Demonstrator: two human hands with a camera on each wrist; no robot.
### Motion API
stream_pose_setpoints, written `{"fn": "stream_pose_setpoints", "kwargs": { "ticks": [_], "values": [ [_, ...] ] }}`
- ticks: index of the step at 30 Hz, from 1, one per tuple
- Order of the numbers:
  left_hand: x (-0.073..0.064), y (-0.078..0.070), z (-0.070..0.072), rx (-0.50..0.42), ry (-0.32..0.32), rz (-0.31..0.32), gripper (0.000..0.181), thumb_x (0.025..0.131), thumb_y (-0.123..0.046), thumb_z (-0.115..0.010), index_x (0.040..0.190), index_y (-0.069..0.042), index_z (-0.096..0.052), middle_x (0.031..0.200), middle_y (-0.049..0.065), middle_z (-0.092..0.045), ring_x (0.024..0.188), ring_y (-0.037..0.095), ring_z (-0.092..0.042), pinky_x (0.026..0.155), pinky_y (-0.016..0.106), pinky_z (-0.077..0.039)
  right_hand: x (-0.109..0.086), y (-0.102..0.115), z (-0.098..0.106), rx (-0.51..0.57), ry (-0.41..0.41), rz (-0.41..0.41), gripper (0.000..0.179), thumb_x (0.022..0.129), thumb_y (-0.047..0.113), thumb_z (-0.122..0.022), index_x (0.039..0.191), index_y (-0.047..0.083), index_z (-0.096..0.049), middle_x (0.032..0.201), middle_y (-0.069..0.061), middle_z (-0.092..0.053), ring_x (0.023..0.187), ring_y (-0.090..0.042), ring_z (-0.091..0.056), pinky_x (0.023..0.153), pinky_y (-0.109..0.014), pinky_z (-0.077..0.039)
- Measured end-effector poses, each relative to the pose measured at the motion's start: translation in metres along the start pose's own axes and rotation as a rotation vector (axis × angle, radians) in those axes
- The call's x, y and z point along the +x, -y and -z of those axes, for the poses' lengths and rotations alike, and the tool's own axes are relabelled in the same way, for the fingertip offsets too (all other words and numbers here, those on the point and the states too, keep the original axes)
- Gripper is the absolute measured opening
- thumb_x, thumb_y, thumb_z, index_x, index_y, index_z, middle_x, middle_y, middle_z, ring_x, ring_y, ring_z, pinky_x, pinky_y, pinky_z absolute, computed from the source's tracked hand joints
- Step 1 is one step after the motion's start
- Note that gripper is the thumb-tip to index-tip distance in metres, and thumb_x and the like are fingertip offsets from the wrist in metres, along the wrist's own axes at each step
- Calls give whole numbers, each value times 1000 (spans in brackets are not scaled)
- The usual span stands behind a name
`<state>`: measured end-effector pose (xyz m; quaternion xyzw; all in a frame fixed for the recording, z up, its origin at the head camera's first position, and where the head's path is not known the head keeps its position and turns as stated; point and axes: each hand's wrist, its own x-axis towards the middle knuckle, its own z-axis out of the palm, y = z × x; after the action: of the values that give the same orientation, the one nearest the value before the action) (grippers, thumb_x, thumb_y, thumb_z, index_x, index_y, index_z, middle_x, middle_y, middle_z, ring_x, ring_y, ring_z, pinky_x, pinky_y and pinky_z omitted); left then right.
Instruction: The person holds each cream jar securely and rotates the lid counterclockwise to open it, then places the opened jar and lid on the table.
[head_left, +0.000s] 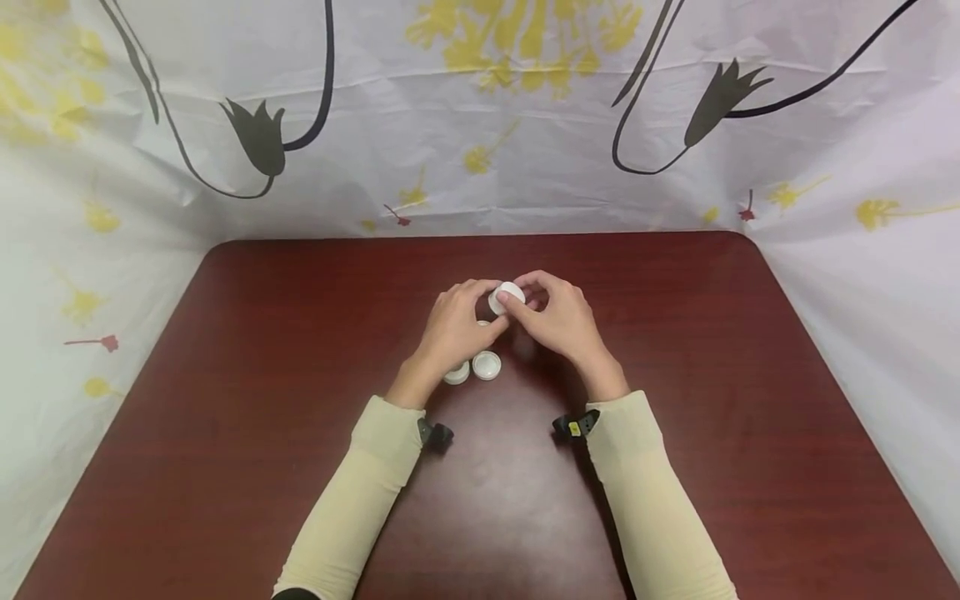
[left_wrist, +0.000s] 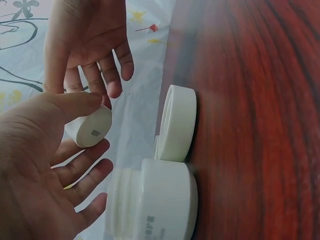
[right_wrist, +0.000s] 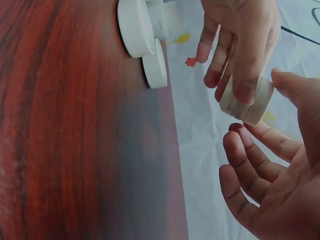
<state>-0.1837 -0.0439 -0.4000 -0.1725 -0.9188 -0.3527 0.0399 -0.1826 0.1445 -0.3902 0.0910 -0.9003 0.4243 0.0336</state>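
Above the table, both hands hold a small white cream jar (head_left: 511, 293) with its lid on, tilted on its side. My left hand (head_left: 459, 327) pinches the jar's body; its thumb (left_wrist: 82, 104) lies against it near the stamped base. From the other side, my right hand (head_left: 558, 317) grips the lid (right_wrist: 260, 102) between thumb and fingers. Below the left hand stands a larger white jar (left_wrist: 167, 200) without a lid, its screw thread showing. Beside it a wide white lid (head_left: 487, 365) lies with its hollow side up. A smaller white lid (right_wrist: 155, 65) sits just beyond, mostly hidden by the left hand in the head view.
The dark red wooden table (head_left: 262, 375) has rounded far corners. A white sheet (head_left: 480, 192) printed with flowers hangs behind it and along both sides. Each wrist carries a small black camera, one (head_left: 435, 435) at the left and one (head_left: 576, 425) at the right.
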Motion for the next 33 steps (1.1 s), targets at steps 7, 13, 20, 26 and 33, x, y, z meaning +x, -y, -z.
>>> {"fn": "stream_pose_setpoints", "kwargs": {
  "ticks": [7, 13, 20, 26, 33],
  "values": [
    [-2, 1, -3, 25, 1, -1, 49, 92, -32, -77, 137, -15, -69, 129, 6, -73, 121, 30, -67, 112, 51, -46, -2, -1, 1, -68, 1, -9, 40, 96, 52, -72, 114, 16, -72, 91, -3, -69, 83, -20, -67, 73, -35, -48],
    [-2, -1, -3, 55, -8, -15, 48, 92, -32, -77, 136, -15, -70, 127, 5, -74, 119, 29, -67, 108, 50, -46, -3, -2, 5, -55, 26, 24, 37, 97, 48, -73, 117, 16, -73, 93, -2, -69, 82, -19, -67, 72, -35, -49],
    [-4, -5, 0, 74, 2, -26, 48, 92, -32, -78, 135, -14, -71, 128, 6, -75, 120, 30, -67, 110, 51, -46, -5, -4, 8, -1, 64, 84, 32, 98, 39, -75, 120, 16, -73, 94, -3, -69, 83, -19, -67, 75, -34, -51],
    [-5, -8, 4, 67, 1, -47, 46, 92, -29, -78, 135, -14, -71, 127, 6, -75, 120, 29, -67, 109, 51, -46, -7, -3, 11, 9, 68, 105, 31, 99, 35, -74, 124, 17, -72, 95, -4, -69, 84, -19, -67, 76, -35, -50],
    [-6, -8, 3, 34, 19, -24, 47, 92, -28, -78, 136, -13, -70, 129, 6, -73, 121, 29, -66, 108, 50, -49, -8, -1, 14, -23, 95, 97, 40, 99, 38, -72, 133, 16, -69, 102, -4, -72, 91, -20, -69, 79, -36, -51]
  ]
}}
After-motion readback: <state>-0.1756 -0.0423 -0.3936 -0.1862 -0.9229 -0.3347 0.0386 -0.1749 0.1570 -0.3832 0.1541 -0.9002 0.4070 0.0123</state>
